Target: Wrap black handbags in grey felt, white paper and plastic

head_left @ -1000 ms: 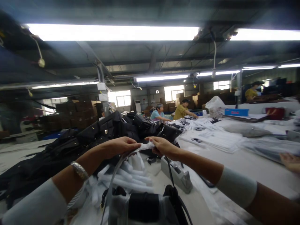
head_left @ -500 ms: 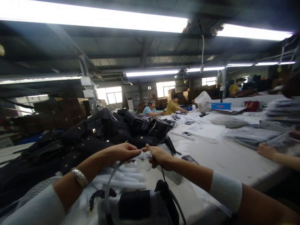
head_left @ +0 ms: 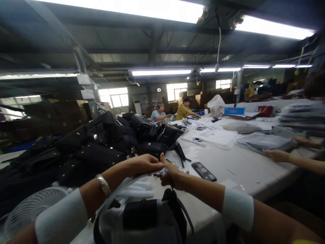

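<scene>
My left hand (head_left: 146,165), with a silver bracelet at the wrist, pinches a strap (head_left: 120,187) that looks covered in pale wrapping. My right hand (head_left: 174,175) is closed on the same strap just beside it, thumb raised. From my hands the strap curves down to the left side of a black bag (head_left: 139,213) at the bottom centre, which has whitish wrapping around its body. A thin dark cord or strap (head_left: 184,210) hangs on the bag's right. The strap's end between my hands is partly hidden by fingers.
Many black bags (head_left: 99,157) with metal studs are heaped at left. White rolls (head_left: 138,191) lie behind the held bag. A white fan (head_left: 33,211) stands lower left, a phone (head_left: 204,171) right on the table. A co-worker's hand (head_left: 276,156) touches plastic-wrapped packages (head_left: 264,140).
My left hand and forearm have moved right, and the strap now leans lower. At right the co-worker's hand has shifted left, with a second hand now showing. The view has turned slightly.
</scene>
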Action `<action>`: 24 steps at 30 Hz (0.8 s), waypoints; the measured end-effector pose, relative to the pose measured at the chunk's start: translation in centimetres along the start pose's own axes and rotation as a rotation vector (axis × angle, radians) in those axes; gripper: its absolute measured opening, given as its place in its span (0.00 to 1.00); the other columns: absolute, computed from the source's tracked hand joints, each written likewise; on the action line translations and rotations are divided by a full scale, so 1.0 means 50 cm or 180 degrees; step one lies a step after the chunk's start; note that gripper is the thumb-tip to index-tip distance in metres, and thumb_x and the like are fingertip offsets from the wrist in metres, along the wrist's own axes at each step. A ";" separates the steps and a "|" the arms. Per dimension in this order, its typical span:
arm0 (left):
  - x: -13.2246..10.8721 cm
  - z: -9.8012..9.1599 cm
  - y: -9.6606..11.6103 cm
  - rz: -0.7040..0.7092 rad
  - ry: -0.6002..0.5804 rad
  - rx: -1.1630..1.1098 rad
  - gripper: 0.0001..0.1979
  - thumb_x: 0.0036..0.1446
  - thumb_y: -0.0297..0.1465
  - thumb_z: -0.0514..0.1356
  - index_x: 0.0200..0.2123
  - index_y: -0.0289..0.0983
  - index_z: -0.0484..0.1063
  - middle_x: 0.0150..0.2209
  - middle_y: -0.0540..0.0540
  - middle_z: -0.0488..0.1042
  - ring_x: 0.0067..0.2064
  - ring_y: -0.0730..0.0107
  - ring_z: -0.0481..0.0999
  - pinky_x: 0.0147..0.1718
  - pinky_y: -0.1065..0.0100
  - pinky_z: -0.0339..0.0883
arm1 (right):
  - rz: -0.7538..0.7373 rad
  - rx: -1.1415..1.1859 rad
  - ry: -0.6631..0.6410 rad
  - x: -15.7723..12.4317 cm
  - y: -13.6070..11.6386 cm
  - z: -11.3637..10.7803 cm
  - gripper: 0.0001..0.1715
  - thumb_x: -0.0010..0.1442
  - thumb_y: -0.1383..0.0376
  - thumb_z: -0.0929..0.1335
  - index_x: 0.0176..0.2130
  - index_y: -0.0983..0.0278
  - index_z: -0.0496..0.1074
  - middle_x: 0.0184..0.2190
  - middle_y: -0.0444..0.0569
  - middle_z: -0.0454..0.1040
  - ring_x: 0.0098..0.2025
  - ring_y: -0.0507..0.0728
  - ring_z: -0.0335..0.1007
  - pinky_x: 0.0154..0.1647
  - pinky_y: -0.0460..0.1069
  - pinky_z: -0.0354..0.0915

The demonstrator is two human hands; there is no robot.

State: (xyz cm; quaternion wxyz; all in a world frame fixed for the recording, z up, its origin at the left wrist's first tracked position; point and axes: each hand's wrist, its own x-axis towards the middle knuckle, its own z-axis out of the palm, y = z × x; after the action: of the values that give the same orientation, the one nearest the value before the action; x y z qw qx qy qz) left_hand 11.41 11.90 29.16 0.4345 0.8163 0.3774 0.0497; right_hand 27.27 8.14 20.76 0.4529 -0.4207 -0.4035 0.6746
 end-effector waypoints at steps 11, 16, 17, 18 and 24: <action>-0.004 0.006 -0.029 0.0111 0.0362 0.0078 0.31 0.46 0.59 0.62 0.35 0.36 0.76 0.26 0.52 0.70 0.28 0.72 0.63 0.27 0.70 0.55 | -0.0791 -0.0940 -0.0569 -0.073 0.001 -0.034 0.32 0.51 0.43 0.74 0.40 0.68 0.74 0.24 0.42 0.69 0.24 0.49 0.64 0.29 0.45 0.61; -0.114 -0.028 -0.098 -0.0190 0.0040 -0.0514 0.35 0.52 0.64 0.52 0.36 0.36 0.74 0.30 0.47 0.75 0.25 0.72 0.66 0.24 0.69 0.58 | -0.0853 -0.0820 -0.0331 -0.078 0.002 -0.048 0.28 0.55 0.43 0.72 0.32 0.67 0.70 0.23 0.40 0.64 0.25 0.47 0.60 0.27 0.44 0.57; -0.144 -0.034 -0.120 -0.0239 0.0040 -0.0614 0.35 0.52 0.64 0.52 0.34 0.35 0.74 0.29 0.47 0.74 0.24 0.72 0.66 0.25 0.69 0.58 | -0.0850 -0.0764 -0.0266 -0.078 0.003 -0.053 0.28 0.56 0.44 0.72 0.32 0.66 0.69 0.23 0.39 0.64 0.25 0.47 0.60 0.27 0.43 0.57; -0.176 -0.038 -0.143 -0.0268 0.0081 -0.0703 0.35 0.52 0.63 0.52 0.33 0.35 0.73 0.27 0.47 0.73 0.24 0.72 0.65 0.25 0.69 0.58 | -0.0836 -0.0700 -0.0194 -0.079 0.006 -0.057 0.27 0.56 0.44 0.72 0.32 0.66 0.68 0.23 0.39 0.64 0.25 0.48 0.60 0.28 0.43 0.57; -0.338 -0.037 -0.252 -0.0210 0.0615 -0.1124 0.25 0.55 0.54 0.61 0.34 0.36 0.73 0.27 0.51 0.69 0.29 0.73 0.63 0.29 0.71 0.56 | -0.0584 -0.0977 0.0131 -0.079 0.021 -0.092 0.25 0.58 0.45 0.71 0.36 0.64 0.72 0.27 0.43 0.70 0.28 0.51 0.65 0.32 0.46 0.63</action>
State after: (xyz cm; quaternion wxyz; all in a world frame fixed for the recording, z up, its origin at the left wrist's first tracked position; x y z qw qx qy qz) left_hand -8.57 6.25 25.05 0.5341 0.7060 0.4293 0.1789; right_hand 32.20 4.84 19.12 0.4512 -0.4600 -0.5291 0.5521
